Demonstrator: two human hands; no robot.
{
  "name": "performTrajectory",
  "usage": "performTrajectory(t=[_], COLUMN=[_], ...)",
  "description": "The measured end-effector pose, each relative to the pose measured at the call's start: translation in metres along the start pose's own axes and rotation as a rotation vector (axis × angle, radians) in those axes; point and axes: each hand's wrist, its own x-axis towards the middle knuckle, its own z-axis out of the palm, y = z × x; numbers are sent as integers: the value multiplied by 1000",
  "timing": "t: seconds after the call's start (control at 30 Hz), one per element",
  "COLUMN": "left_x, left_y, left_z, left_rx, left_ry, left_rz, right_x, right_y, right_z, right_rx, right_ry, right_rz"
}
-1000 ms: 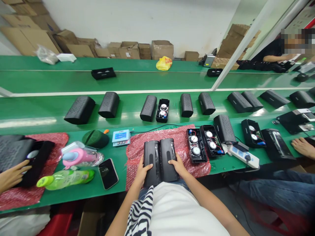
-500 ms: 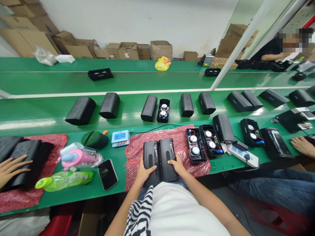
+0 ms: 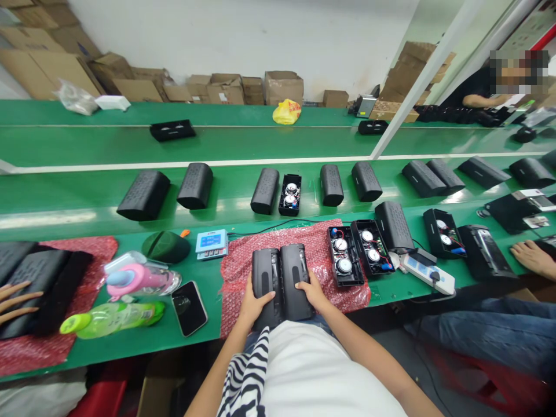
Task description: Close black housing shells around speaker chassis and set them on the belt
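Two black speaker housings stand side by side at the table's front edge, close to my body. Around the outer side of the left speaker housing point(image 3: 266, 272) wraps my left hand point(image 3: 256, 301), its thumb lying across the face. My right hand point(image 3: 313, 294) grips the right speaker housing point(image 3: 293, 267) from its outer side, thumb on the front. The fingers behind both housings are partly hidden. Red bubble wrap point(image 3: 237, 272) lies under them. Just to the right rest an opened speaker shell point(image 3: 345, 255) and another opened shell point(image 3: 372, 246), with round drivers and wires showing.
Left of me are a small blue-screen meter point(image 3: 212, 243), a phone point(image 3: 190, 308), a green drink bottle point(image 3: 113, 318) and a pink bottle point(image 3: 139, 281). A power strip point(image 3: 430, 274) sits at right. Several speakers stand on the green belt point(image 3: 234, 194). Co-workers' hands show at both sides.
My hands and the two housings stay put. Several speakers on the belt have shifted slightly to the right. The co-worker's hand at far left has moved left and down.
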Motion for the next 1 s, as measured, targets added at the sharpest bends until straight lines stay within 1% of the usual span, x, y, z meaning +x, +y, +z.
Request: performTrajectory(t=[0.17, 0.23, 0.27, 0.33, 0.37, 0.4, 0.43, 0.47, 0.53, 0.6, 0.7, 0.77, 0.93, 1.0], left_x=[2, 2, 1, -5, -9, -13, -17, -20, -24, -25, -22, -20, -21, -21], left_y=[-2, -2, -1, 2, 4, 7, 10, 14, 21, 28, 35, 37, 39, 39], left_z=[0, 0, 1, 2, 4, 5, 7, 9, 12, 14, 18, 21, 27, 28], left_rx=[-3, 29, 80, 254, 357, 453, 533, 598, 711, 824, 954, 997, 1010, 1024], left_ry=[-8, -13, 9, 116, 172, 195, 173, 107, -85, -245, -386, -417, -389, -401], left_rz=[16, 32, 43, 97, 154, 231, 321, 411, 536, 583, 602, 602, 598, 593], right_x=[-1, -1, -1, -1, 0, 0, 0, 0, 0, 0, 0, 1, 1, 1], right_y=[-2, -2, -2, -1, -1, 0, 0, 0, -1, -2, 0, 2, 4, 3], right_z=[0, 0, 0, 0, 0, 0, 0, 0, 1, 1, 1, 1, 1, 1], right_rx=[-8, -12, -13, -9, -5, -1, 2, 5, 3, -4, -12, -9, 28, 33], right_ry=[7, 10, 10, 7, 5, 4, 3, 3, 6, 13, 29, 34, 20, 25], right_rz=[-10, -3, 1, 0, -3, -8, -10, -11, -8, -7, -6, 0, 15, 11])
